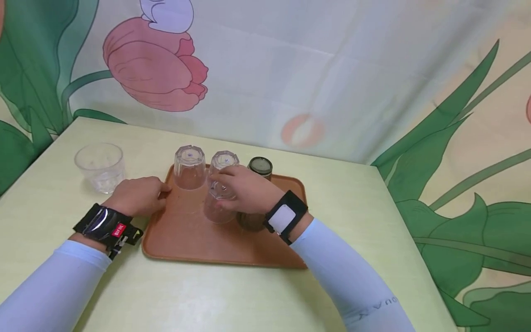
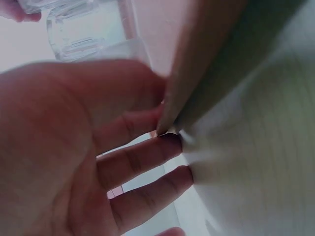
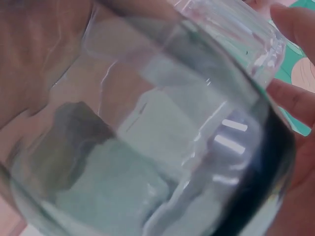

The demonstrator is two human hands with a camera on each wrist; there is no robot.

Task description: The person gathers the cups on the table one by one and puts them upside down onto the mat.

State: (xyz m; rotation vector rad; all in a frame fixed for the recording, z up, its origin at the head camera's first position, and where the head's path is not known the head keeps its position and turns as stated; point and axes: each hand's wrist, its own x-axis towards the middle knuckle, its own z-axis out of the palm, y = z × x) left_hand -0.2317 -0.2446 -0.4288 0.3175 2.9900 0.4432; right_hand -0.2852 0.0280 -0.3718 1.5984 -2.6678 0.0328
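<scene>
A brown tray [image 1: 186, 244] carries several upside-down glasses. At its left rim, my left hand [image 1: 134, 196] pinches the edge, with the thumb over the rim and other fingers low by the tabletop in the left wrist view. My right hand [image 1: 250, 189] holds an upturned clear glass [image 1: 219, 213] near its base, thumb and fingers on either side. Behind it stands another clear glass [image 1: 224, 159], and a third clear glass [image 1: 189, 168] is at the back left. A dark tinted glass [image 1: 260, 166] is at the back; a second dark glass [image 1: 250, 222] is partly hidden under my right hand.
On the table [image 1: 249, 295], left of the tray, an upright clear tumbler [image 1: 101, 168] stands close to my left hand. A printed curtain [image 1: 257, 74] hangs behind the table's back edge.
</scene>
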